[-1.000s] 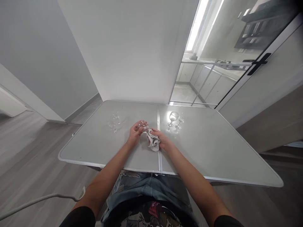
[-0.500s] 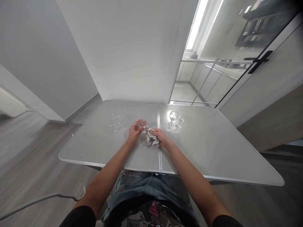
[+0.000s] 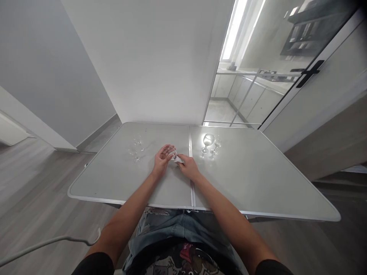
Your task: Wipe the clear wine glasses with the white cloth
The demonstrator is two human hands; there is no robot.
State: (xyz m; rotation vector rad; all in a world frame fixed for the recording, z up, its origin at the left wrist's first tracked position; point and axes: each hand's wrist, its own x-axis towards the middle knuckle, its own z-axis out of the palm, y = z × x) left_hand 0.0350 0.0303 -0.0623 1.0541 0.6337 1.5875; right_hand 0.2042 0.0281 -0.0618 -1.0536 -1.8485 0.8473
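Head view: a clear glass (image 3: 172, 151) was held above the table (image 3: 243, 179), just left of the centre seam (image 3: 192, 193), between both hands. Its bowl was gripped by the left hand (image 3: 160, 160), fingers curled round it; a white cloth (image 3: 179, 159) was pinched in the right hand (image 3: 189, 167), mostly covered by it, and brought up to the near end of the glass. Progress, as judged: mid-wipe on this one piece, as glass and cloth were together and both hands occupied. Two stemmed glasses (image 3: 208, 139) were stood upright, side by side, on the right half; more clear glassware (image 3: 137, 149) was grouped on the left half, count not readable. Neither group was touched. Which group was done and which was left could not be told; no difference in cleanness was resolved. Held glass: transparent, rounded bowl, thin-looking wall, bright reflections; stem and foot were hidden or too faint. Smears could be neither picked out nor ruled out.
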